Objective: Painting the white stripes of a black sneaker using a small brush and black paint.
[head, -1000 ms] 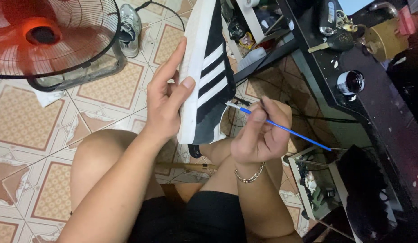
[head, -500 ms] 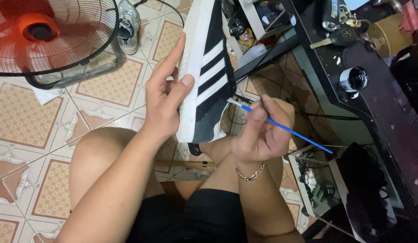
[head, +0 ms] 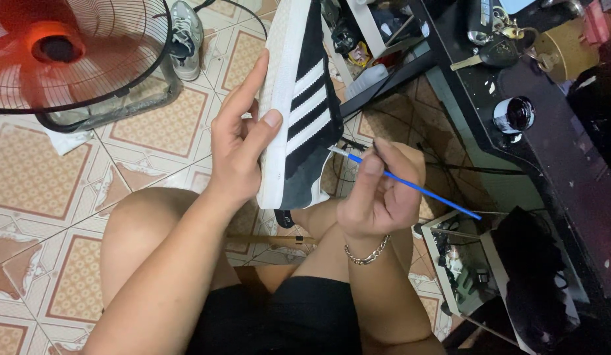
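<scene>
My left hand grips a black sneaker with three white stripes and a white sole, held up on its side above my knees, thumb on the sole's edge. My right hand pinches a thin blue-handled paintbrush. The brush's pale tip points at the sneaker's black side, just below the stripes. A metal chain bracelet sits on my right wrist.
A running red-hubbed floor fan stands at the upper left on patterned floor tiles. A grey sneaker lies behind it. A dark desk on the right carries a small open paint jar and keys. A cluttered box sits below.
The view has shifted slightly. The brush tip stays at the sneaker's side, moving a little along it. My left hand keeps its hold.
</scene>
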